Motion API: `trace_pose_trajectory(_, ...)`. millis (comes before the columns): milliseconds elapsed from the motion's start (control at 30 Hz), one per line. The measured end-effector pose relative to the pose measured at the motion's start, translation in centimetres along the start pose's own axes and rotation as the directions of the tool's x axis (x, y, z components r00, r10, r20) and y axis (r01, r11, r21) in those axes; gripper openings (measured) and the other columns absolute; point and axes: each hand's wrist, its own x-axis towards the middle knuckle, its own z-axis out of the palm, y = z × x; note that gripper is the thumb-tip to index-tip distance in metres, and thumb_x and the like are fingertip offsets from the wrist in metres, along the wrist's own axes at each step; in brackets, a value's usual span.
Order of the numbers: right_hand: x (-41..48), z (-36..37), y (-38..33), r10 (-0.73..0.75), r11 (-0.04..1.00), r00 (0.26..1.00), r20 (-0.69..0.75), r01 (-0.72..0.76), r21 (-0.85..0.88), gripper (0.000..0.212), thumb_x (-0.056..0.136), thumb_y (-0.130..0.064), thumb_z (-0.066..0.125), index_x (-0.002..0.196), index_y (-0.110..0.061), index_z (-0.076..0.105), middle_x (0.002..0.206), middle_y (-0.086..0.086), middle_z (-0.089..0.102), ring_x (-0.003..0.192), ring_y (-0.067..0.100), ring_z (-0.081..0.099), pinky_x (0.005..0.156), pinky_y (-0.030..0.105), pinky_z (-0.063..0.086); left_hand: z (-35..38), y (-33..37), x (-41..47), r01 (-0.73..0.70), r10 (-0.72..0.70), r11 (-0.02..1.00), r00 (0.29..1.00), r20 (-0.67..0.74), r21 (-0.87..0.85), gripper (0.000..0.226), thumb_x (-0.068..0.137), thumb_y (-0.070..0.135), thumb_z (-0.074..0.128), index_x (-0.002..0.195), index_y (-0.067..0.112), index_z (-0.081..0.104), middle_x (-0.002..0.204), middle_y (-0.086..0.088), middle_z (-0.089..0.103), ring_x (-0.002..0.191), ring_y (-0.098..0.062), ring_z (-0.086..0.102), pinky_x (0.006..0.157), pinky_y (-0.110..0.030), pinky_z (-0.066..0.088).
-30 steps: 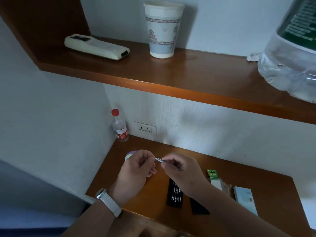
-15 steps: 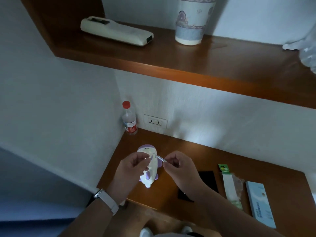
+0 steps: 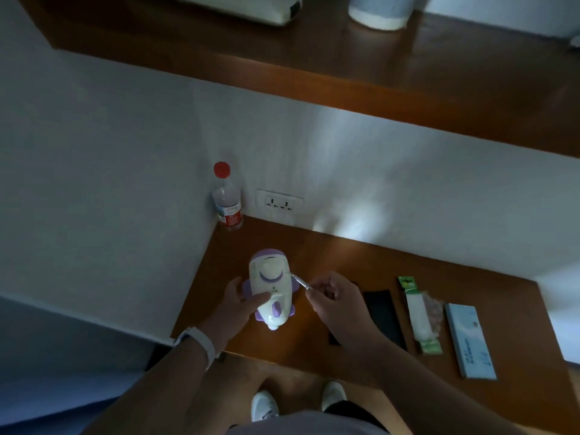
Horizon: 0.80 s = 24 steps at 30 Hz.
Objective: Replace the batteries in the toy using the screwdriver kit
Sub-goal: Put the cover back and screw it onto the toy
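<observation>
A white and purple toy (image 3: 272, 287) lies on the wooden desk (image 3: 345, 255) near its left corner. My left hand (image 3: 241, 301) grips the toy's lower left side, thumb across its body. My right hand (image 3: 337, 298) pinches a thin silver screwdriver (image 3: 299, 280), whose tip touches the toy's right edge. Right of my hand lies the black screwdriver kit case (image 3: 381, 312), partly hidden by my wrist. A green-ended battery pack (image 3: 419, 315) lies further right.
A pale blue box (image 3: 470, 340) sits at the desk's right. A red-capped bottle (image 3: 226, 199) stands in the back corner beside a wall socket (image 3: 279, 204). A shelf (image 3: 314, 67) overhangs, holding a remote (image 3: 251, 7) and a cup (image 3: 379, 11).
The camera has tilted down. My left hand went from meeting the screwdriver's tip in the air to gripping the toy. The screwdriver's tip now touches the toy's right side.
</observation>
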Motion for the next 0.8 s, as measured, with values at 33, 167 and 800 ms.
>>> trace_pose_trajectory(33,0.1,0.0,0.1,0.011,1.000,1.000,-0.002,-0.011,0.002,0.013,0.090,-0.029,0.067,0.086,-0.041,0.064,0.068,-0.014,0.062,0.058,-0.004,0.054,0.051,0.013,0.043,0.1,-0.1,0.3,0.021,-0.020,0.999,1.000,0.018,-0.034,0.089,0.085,0.030,0.076,0.154,0.023,0.020,0.151,-0.007,0.040,0.138,-0.032,0.041,0.110,-0.049,0.040)
trace_pose_trajectory(167,0.2,-0.3,0.2,0.033,0.999,0.999,-0.014,-0.033,0.030,0.013,0.089,-0.027,0.066,0.084,-0.040,0.065,0.063,-0.014,0.059,0.055,-0.004,0.050,0.051,0.013,0.042,0.3,-0.9,0.8,0.006,0.007,0.993,0.994,0.110,-0.116,0.079,0.086,0.025,0.073,0.151,0.025,0.028,0.145,-0.002,0.046,0.138,-0.031,0.043,0.108,-0.045,0.042)
trace_pose_trajectory(800,1.4,-3.9,-0.9,-0.010,0.995,1.000,0.011,0.009,0.097,0.020,0.091,-0.016,0.067,0.078,-0.031,0.069,0.059,-0.013,0.054,0.055,0.004,0.046,0.051,0.019,0.040,2.7,1.6,1.3,-0.195,0.191,0.938,0.981,-0.043,-0.287,0.092,0.054,0.030,0.090,0.132,0.024,0.042,0.124,-0.008,0.062,0.112,-0.029,0.064,0.089,-0.051,0.058)
